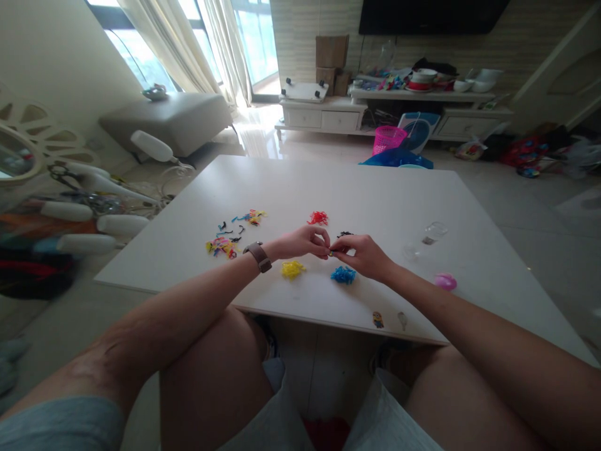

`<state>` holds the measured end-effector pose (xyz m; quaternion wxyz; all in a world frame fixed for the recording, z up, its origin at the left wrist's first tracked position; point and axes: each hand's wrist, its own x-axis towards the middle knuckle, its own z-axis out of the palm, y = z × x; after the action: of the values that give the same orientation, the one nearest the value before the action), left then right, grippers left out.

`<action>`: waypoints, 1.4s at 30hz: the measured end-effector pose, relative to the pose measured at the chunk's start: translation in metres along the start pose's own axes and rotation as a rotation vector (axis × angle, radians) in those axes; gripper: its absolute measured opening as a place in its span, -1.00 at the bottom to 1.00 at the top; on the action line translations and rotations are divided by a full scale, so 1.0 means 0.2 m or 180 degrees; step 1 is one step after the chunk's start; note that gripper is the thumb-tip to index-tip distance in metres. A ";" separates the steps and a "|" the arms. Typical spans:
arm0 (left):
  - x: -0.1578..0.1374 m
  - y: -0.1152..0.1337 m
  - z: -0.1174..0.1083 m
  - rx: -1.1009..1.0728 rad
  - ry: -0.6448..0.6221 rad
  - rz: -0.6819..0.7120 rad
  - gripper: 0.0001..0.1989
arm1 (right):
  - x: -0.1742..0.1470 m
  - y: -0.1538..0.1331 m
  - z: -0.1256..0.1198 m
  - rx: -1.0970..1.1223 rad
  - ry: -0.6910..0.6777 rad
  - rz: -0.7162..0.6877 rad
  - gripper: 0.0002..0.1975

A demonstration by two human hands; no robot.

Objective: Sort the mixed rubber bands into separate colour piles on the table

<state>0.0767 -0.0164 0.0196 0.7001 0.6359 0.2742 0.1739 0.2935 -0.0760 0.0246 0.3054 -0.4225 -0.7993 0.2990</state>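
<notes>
My left hand (310,241) and my right hand (367,255) meet over the middle of the white table (282,181). Their fingertips pinch a tiny dark and yellow piece (331,253), too small to name. Around them lie small heaps of thin plastic bits: a yellow heap (293,269) below my left hand, a blue heap (343,274) below my right, a red heap (318,217) beyond. A black heap (345,233) is partly hidden behind my right hand. Left of my watch (258,257) are two mixed-colour heaps (222,247), with loose black bits nearby.
On the right of the table lie a clear container (436,230), a clear round piece (410,252) and a pink rounded object (446,282). A yellow cartoon figure (378,319) and a small pale item (402,321) sit by the front edge. Beyond stands a pink basket (389,139).
</notes>
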 end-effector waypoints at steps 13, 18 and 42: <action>0.03 -0.01 0.00 -0.0087 0.0061 0.0034 -0.71 | 0.01 -0.01 0.00 0.0073 0.0184 -0.0026 -0.84; 0.03 -0.02 0.00 -0.0033 0.0059 0.0046 -0.71 | 0.01 -0.01 -0.01 0.0062 0.0201 0.0025 -0.84; 0.04 -0.02 0.00 -0.0094 0.0339 0.0048 -0.73 | 0.00 -0.02 0.00 -0.0030 0.0332 0.0147 -0.95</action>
<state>0.0818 -0.0121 0.0145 0.6925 0.6174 0.3037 0.2168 0.2924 -0.0769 0.0276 0.3377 -0.4573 -0.7737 0.2797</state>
